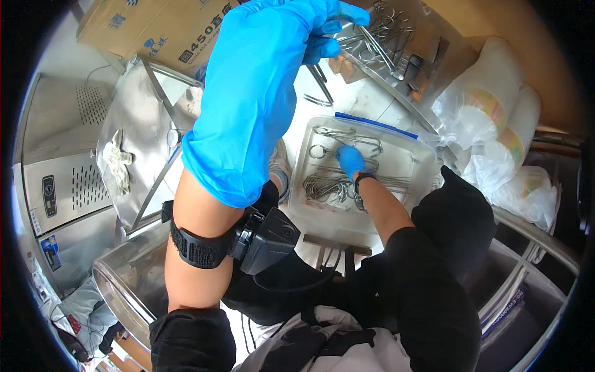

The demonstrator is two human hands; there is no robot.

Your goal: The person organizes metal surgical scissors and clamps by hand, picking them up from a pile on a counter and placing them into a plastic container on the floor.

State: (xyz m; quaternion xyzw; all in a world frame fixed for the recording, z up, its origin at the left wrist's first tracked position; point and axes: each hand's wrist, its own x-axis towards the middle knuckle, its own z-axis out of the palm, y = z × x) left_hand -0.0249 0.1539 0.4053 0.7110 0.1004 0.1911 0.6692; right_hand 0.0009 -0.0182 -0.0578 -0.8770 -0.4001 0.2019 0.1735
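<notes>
My left hand (310,28), in a long blue glove, is raised close to the camera with its fingers curled. A slim metal instrument (379,48) shows right beside its fingertips. Below those fingers appear two dark metal prongs (319,85); whether the hand holds either is unclear. In a blue glove too, my right hand (351,161) reaches down into a translucent plastic tub (300,162), its closed fingers among the metal. Ring-handled surgical instruments (326,188) lie bunched there, with longer ones (347,136) towards the far side. What the right fingers grip is hidden.
Beyond the tub stands a metal tray (434,62) with several more instruments (387,31). White plastic-wrapped bundles (496,118) crowd the right. A cardboard box (167,28) stands at the far left, and a steel cabinet (68,173) at the left with a white glove (118,161) near it.
</notes>
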